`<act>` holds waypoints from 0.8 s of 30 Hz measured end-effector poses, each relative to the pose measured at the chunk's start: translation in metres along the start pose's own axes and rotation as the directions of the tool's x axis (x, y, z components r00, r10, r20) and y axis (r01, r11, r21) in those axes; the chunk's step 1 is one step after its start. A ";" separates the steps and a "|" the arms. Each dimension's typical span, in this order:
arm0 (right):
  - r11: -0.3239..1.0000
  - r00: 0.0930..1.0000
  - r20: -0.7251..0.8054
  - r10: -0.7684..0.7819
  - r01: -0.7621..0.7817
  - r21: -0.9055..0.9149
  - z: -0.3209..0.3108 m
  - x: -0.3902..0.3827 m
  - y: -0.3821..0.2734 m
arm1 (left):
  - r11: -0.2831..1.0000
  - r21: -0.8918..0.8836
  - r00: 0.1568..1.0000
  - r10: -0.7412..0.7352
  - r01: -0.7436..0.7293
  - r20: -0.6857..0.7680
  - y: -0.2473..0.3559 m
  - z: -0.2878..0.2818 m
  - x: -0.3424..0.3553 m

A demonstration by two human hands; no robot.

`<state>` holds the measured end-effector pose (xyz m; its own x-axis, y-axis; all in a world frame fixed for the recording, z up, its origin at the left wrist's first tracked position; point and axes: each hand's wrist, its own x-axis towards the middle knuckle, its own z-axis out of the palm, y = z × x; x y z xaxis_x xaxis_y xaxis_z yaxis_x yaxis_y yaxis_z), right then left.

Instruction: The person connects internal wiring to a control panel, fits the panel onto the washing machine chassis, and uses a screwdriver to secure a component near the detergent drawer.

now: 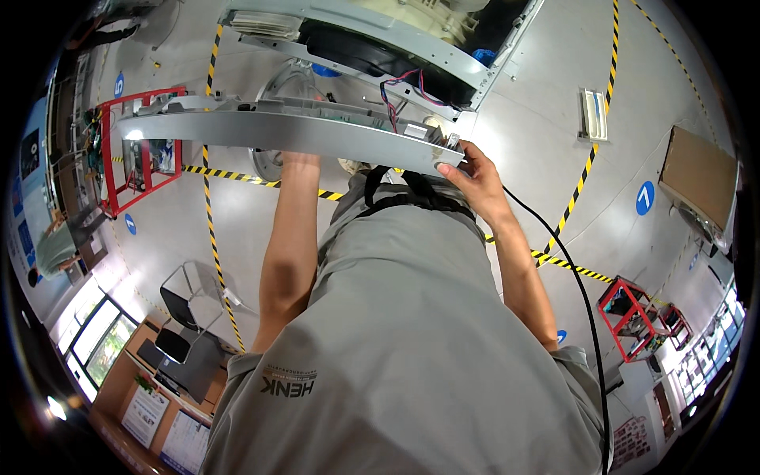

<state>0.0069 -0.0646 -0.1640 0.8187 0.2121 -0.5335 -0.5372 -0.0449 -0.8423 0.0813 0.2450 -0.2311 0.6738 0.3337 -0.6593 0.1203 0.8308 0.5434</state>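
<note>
1. Grey factory floor (237, 237) fills the background, crossed by yellow-and-black hazard tape lines (212, 237) and dotted with round blue markers.
2. At the far left stands a red metal frame cart (111, 170), and below it, near the lower left, a dark chair (186, 317) sits beside a window.
3. A long silver-grey panel (277, 131) spans the middle of the view, held level in front of the person, with circuit parts visible along its upper edge.
4. The left hand (299, 158) reaches up to the panel's underside near its middle; the fingers are hidden behind the panel, so I cannot tell whether they are clenched on it or only pressed against it.
5. Above the panel lies an opened appliance cabinet (396, 39) with a dark round opening, and a bundle of red, blue and black wires (392, 91) runs from it down to the panel.
6. The right hand (475, 182) is clenched around the panel's right end, fingers wrapped over the edge.
7. A black cable (578, 293) trails from near that hand down across the right forearm.
8. Further right, a white ribbed part (594, 115) lies on the floor, a brown-topped box (697, 178) stands near the right rim, and a second red cart (629, 317) sits below it.
</note>
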 end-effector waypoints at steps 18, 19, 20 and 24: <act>0.996 0.952 -0.306 0.018 -0.042 -0.073 -0.007 0.044 0.025 | 0.853 -0.260 0.853 -0.329 0.452 0.405 -0.050 -0.011 0.095; 0.998 0.951 -0.308 0.017 -0.036 -0.059 -0.007 0.048 0.024 | 0.834 -0.273 0.830 -0.329 0.479 0.451 -0.053 -0.014 0.107; 0.999 0.951 -0.309 0.015 -0.030 -0.045 -0.007 0.051 0.022 | 0.814 -0.285 0.805 -0.326 0.506 0.496 -0.056 -0.018 0.119; 0.998 0.915 -0.402 0.011 -0.032 -0.046 -0.017 0.062 0.043 | 0.850 -0.259 0.869 -0.368 0.458 0.329 -0.068 0.016 0.108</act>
<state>0.0382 -0.0699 -0.2342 0.8252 -0.1990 -0.5286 -0.5533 -0.0968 -0.8273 0.1574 0.2173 -0.3311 0.7816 -0.1626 -0.6023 0.2220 0.9747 0.0249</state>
